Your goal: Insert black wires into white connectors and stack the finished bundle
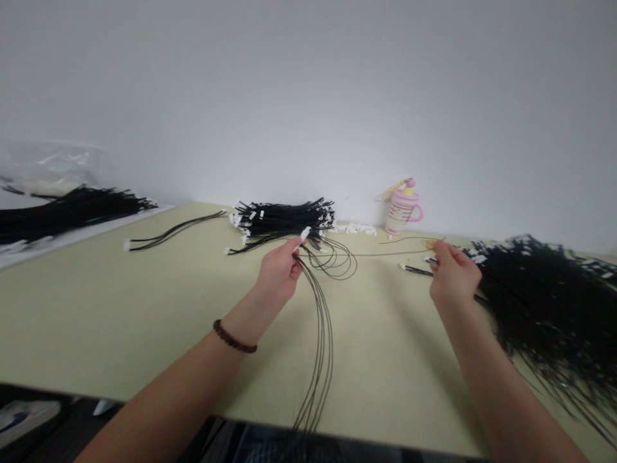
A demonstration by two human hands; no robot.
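Head view: wires (321,328) draped toward the table's (144,308) front edge were pinched by left hand (278,270), one strand (385,254) by right hand (453,271).

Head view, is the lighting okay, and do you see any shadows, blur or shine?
In the head view, light looks soft and fairly even; a faint shadow lies on the table, left of the right hand; the right-hand wire pile looks blurred; the clear bag has a pale sheen.

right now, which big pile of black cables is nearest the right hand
The rightmost pile, right beside the right hand; the middle pile lies beyond the left hand, and the leftmost pile is farthest.
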